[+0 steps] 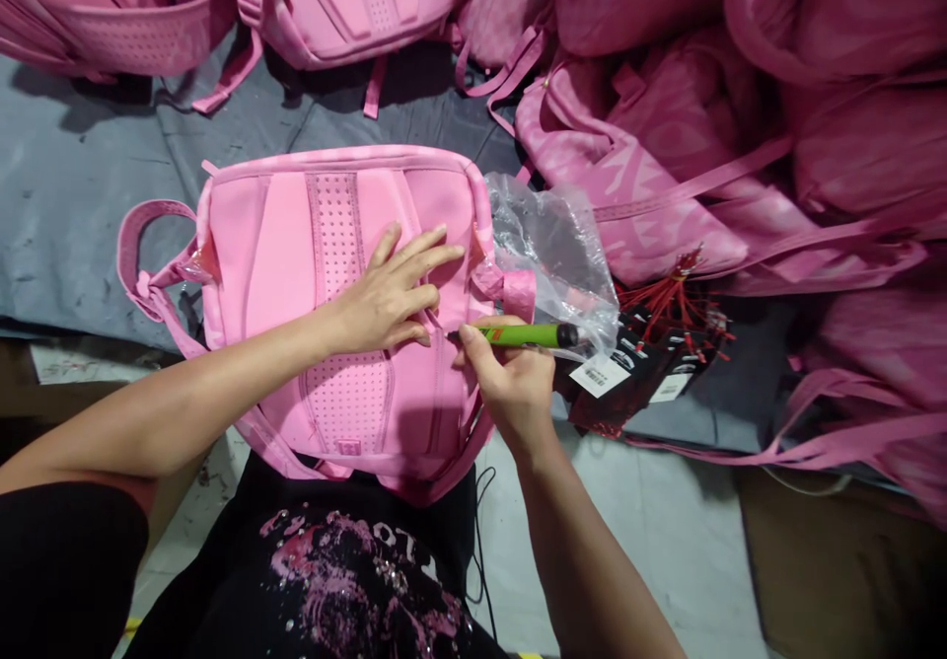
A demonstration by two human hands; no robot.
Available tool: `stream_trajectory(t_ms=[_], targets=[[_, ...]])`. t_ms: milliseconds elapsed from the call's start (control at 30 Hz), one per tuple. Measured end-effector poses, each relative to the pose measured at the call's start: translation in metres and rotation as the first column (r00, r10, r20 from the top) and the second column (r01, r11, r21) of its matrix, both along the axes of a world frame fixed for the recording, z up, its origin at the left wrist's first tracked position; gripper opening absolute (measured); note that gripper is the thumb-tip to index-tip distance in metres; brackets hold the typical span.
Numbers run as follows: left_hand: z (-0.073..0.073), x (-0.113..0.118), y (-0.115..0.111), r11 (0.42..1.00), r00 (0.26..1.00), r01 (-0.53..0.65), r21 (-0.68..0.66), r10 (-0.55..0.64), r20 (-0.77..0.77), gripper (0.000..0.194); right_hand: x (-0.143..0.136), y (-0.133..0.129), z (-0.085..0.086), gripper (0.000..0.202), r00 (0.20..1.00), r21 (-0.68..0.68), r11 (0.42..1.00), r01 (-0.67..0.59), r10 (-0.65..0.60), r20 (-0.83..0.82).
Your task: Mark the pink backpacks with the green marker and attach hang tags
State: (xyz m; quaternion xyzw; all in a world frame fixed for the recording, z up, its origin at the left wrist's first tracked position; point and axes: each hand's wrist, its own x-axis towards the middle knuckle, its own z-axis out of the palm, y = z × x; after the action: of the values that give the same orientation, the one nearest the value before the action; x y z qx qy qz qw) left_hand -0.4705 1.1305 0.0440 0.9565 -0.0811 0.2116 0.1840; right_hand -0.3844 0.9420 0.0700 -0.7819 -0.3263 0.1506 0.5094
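Observation:
A pink backpack (285,245) lies back panel up in front of me, its lower edge over my lap. My left hand (396,289) rests on the panel with the outer fingers spread; its thumb and index finger pinch a small fold of the fabric. My right hand (510,373) grips a green pen-shaped tool (529,334) with a black end. Its narrow tip points left, at the fabric beside my left thumb and index finger; whether it touches, I cannot tell. Clear plastic covers the strap ends at the sides.
Several more pink bags (636,166) are heaped at the right and along the back. Right of the backpack lie a clear plastic bag (551,235) and black hang tags (628,368) with red strings and white labels. Dark sheeting (96,176) covers the table.

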Motion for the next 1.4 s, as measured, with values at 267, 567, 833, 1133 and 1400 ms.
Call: stream_trajectory(t_ms=[267,567,833,1133,1400], targets=[[-0.0061,0.0003,0.0017,0.999,0.997,0.027,-0.039,-0.024,0.079,0.033,-0.0003,0.0014,0.0008,0.018,1.0,0.034,0.999,0.004,-0.003,-0.022],[-0.006,0.0008,0.002,1.0,0.997,0.011,-0.002,-0.011,0.074,0.035,0.0014,0.0008,0.001,0.017,1.0,-0.009,1.0,0.008,-0.008,-0.018],[-0.008,0.0,0.0024,1.0,0.991,0.029,0.001,-0.029,0.128,0.034,0.0021,-0.0002,0.0039,0.016,0.995,-0.024,1.0,0.007,-0.01,-0.103],[-0.0083,0.0012,0.0008,1.0,0.989,0.025,0.001,-0.025,0.148,0.033,0.0025,-0.0015,0.0039,0.014,0.999,-0.065,0.998,0.012,-0.015,-0.046],[-0.0055,0.0008,-0.0007,1.0,0.993,0.01,0.02,-0.012,0.119,0.033,0.0029,0.0,0.0054,0.016,0.999,-0.095,0.995,0.018,-0.014,0.041]])
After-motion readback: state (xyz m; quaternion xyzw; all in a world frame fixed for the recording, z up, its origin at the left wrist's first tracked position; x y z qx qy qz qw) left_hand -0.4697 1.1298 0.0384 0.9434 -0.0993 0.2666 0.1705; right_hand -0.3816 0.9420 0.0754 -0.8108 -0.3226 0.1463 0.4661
